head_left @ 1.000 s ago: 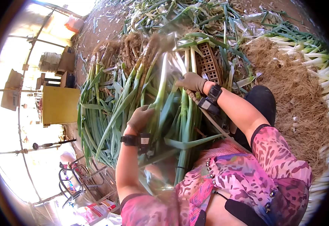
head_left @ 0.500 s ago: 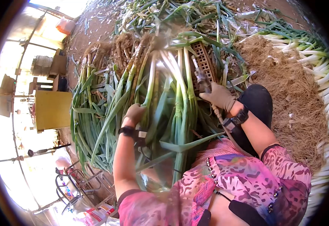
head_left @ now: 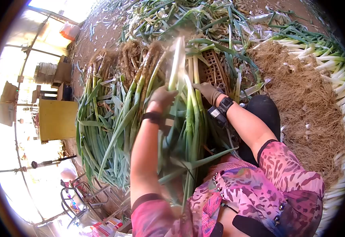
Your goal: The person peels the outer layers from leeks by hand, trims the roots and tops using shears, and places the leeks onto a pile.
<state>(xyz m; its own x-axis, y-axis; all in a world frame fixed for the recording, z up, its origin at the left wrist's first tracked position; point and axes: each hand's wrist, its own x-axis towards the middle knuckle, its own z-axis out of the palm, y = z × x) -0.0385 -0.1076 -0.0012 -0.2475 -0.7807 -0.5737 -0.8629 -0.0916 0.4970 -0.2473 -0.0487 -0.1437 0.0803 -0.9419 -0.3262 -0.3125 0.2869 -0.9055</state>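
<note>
Closed round the stem of a leek [head_left: 175, 65], my gloved left hand [head_left: 164, 98] holds it with its white end pointing away from me. The root end is blurred. My gloved right hand [head_left: 207, 93] is just to the right, beside other peeled leeks [head_left: 190, 114] whose green leaves run toward my lap. Its fingers point left, and whatever they grip is too blurred to make out. Left of my hands lies a pile of unpeeled leeks [head_left: 113, 106] with brown roots.
A brown perforated crate [head_left: 215, 73] sits beyond my right hand. Leaf scraps [head_left: 180, 17] cover the ground ahead. Rooted white leeks [head_left: 303, 102] are stacked in a long row at the right. A yellow panel [head_left: 58, 119] and a metal-framed chair [head_left: 77, 199] stand at the left.
My left hand has moved up and right, raising a leek. My right hand has moved up and left, and the hose-like tool formerly in it no longer shows clearly.
</note>
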